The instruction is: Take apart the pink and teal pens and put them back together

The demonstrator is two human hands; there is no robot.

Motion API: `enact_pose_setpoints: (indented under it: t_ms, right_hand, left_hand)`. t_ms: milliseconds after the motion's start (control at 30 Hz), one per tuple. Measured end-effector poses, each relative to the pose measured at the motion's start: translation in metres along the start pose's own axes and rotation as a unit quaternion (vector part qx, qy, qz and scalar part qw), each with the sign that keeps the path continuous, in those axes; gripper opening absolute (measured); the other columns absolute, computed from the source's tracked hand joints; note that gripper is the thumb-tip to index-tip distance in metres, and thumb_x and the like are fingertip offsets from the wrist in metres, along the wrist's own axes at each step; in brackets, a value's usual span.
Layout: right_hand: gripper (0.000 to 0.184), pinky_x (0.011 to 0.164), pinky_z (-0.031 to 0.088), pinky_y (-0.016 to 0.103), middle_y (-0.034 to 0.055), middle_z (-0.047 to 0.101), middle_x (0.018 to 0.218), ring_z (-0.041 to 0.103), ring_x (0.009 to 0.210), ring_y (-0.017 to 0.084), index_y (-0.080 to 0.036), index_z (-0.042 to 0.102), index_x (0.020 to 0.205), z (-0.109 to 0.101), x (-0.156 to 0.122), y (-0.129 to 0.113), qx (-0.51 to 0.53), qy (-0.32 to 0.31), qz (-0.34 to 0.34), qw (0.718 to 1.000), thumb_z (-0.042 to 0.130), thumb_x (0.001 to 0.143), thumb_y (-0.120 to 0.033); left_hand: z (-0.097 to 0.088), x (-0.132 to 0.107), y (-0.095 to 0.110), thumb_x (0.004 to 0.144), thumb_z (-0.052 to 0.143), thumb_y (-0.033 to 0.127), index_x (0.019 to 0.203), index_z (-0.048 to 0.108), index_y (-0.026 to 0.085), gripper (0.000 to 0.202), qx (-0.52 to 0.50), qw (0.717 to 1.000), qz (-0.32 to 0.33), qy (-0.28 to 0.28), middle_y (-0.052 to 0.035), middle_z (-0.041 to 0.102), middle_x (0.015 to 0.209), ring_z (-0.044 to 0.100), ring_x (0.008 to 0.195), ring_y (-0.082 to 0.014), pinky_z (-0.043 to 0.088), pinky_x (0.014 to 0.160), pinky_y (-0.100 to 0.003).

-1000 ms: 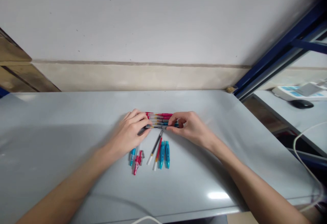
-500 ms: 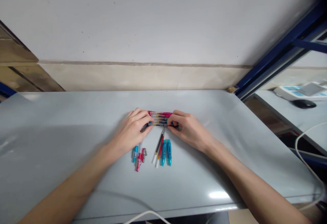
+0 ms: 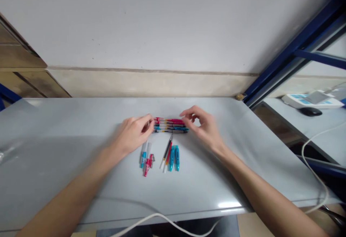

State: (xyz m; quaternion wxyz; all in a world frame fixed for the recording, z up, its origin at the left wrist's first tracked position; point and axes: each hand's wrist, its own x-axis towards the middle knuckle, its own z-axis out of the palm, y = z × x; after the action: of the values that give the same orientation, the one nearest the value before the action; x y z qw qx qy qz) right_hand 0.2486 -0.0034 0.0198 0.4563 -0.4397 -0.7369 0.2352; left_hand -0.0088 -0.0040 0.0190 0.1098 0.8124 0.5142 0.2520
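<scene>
Row of pink and blue plastic pens [image 3: 170, 125] lies flat on the smooth grey tabletop [image 3: 67, 139], mid-depth, roughly centred between both hands. Pens run left-right, packed side by side and touching. Pink ones sit at the far edge, blue and dark ones nearer. Clear barrel sections and coloured bands are visible; finer detail is too small to read.

Left hand [image 3: 133, 134]: fingers [image 3: 150, 125] curled close together, tips against the left ends of the pens. Cannot tell whether they pinch one or just butt against the row.

Right hand [image 3: 202, 125]: lifted just off the row's right end, fingers [image 3: 189, 113] loosely spread and bent, holding nothing.

Loose parts nearer the person, just below the row:
- thin black and red ink refills [image 3: 167, 152], angled
- two blue pen caps [image 3: 174, 157], side by side
- small pink and blue pen pieces [image 3: 146, 159], left of the refills

White cable [image 3: 162, 218] crosses the tabletop's near edge.
</scene>
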Motion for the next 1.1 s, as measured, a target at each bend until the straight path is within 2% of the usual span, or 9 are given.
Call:
enact_pose_setpoints:
  t_ms: [100,167,233,300,433,600,700,967,1100]
  right_hand:
    - [0.013,0.088,0.047,0.036,0.0068,0.068,0.095,0.058,0.094,0.021,-0.020,0.075,0.093,0.007,-0.004,-0.004,-0.005,-0.149,-0.100,0.984,0.063,0.097,-0.020]
    - [0.018,0.089,0.046,0.038,0.0082,0.067,0.098,0.056,0.097,0.022,-0.020,0.078,0.096,0.012,-0.008,-0.005,-0.027,-0.213,-0.137,0.967,0.060,0.098,-0.016]
    - [0.027,0.090,0.046,0.040,0.0086,0.066,0.100,0.055,0.099,0.023,-0.021,0.078,0.100,0.016,-0.012,-0.005,-0.062,-0.238,-0.160,0.956,0.054,0.098,-0.008]
    - [0.041,0.093,0.044,0.042,0.0081,0.066,0.103,0.054,0.100,0.023,-0.022,0.078,0.104,0.017,-0.014,-0.003,-0.102,-0.251,-0.181,0.945,0.048,0.093,0.003]
    - [0.055,0.095,0.043,0.042,0.0077,0.066,0.110,0.052,0.104,0.024,-0.024,0.077,0.107,0.015,-0.014,0.002,-0.166,-0.273,-0.219,0.922,0.042,0.084,0.012]
    - [0.047,0.092,0.043,0.040,0.0082,0.067,0.109,0.053,0.104,0.023,-0.021,0.076,0.100,0.015,-0.014,0.002,-0.204,-0.267,-0.237,0.912,0.042,0.089,0.009]
    - [0.037,0.090,0.043,0.039,0.0093,0.067,0.107,0.053,0.103,0.024,-0.018,0.073,0.096,0.014,-0.014,-0.002,-0.242,-0.269,-0.241,0.900,0.044,0.092,0.005]
    - [0.017,0.088,0.046,0.040,0.0083,0.067,0.099,0.054,0.099,0.025,-0.017,0.064,0.095,0.015,-0.002,-0.013,-0.339,-0.320,-0.291,0.836,0.050,0.100,-0.010]
    - [0.014,0.085,0.047,0.038,0.0077,0.068,0.098,0.056,0.099,0.025,-0.018,0.064,0.093,0.016,0.009,-0.019,-0.372,-0.341,-0.340,0.794,0.053,0.100,-0.013]
  left_hand:
    - [-0.011,0.001,-0.005,0.089,0.052,0.030,0.064,0.045,0.021,0.027,-0.011,0.986,-0.043,-0.158,0.0056,0.035,0.055,0.028,0.052,-0.0109,0.025,0.054,-0.027]
    - [-0.016,0.001,-0.010,0.084,0.051,0.029,0.060,0.037,0.021,0.029,-0.064,0.964,-0.059,-0.250,0.0055,0.027,0.056,0.022,0.053,-0.0106,0.021,0.051,-0.027]
    - [-0.018,0.001,-0.014,0.080,0.050,0.028,0.060,0.034,0.021,0.026,-0.102,0.946,-0.075,-0.299,0.0052,0.024,0.058,0.020,0.054,-0.0107,0.018,0.050,-0.028]
    - [-0.017,0.000,-0.016,0.078,0.050,0.027,0.060,0.033,0.021,0.025,-0.113,0.937,-0.083,-0.319,0.0051,0.023,0.058,0.019,0.054,-0.0108,0.017,0.050,-0.028]
    - [-0.014,-0.001,-0.017,0.073,0.052,0.026,0.058,0.032,0.022,0.025,-0.095,0.943,-0.090,-0.307,0.0051,0.025,0.056,0.018,0.053,-0.0110,0.016,0.050,-0.029]
    - [-0.015,-0.001,-0.021,0.073,0.053,0.027,0.059,0.035,0.021,0.024,0.010,0.968,-0.059,-0.244,0.0043,0.036,0.054,0.028,0.051,-0.0122,0.021,0.052,-0.029]
    - [-0.014,-0.001,-0.024,0.074,0.053,0.027,0.062,0.036,0.022,0.022,0.081,0.972,-0.050,-0.213,0.0035,0.043,0.053,0.032,0.050,-0.0135,0.021,0.053,-0.030]
    - [-0.012,-0.002,-0.010,0.081,0.047,0.030,0.068,0.038,0.023,0.017,0.170,0.967,-0.041,-0.188,0.0018,0.046,0.054,0.032,0.046,-0.0155,0.020,0.054,-0.032]
    - [-0.009,-0.003,-0.009,0.085,0.046,0.032,0.070,0.044,0.024,0.018,0.183,0.968,-0.021,-0.169,0.0003,0.049,0.055,0.039,0.046,-0.0170,0.020,0.054,-0.032]
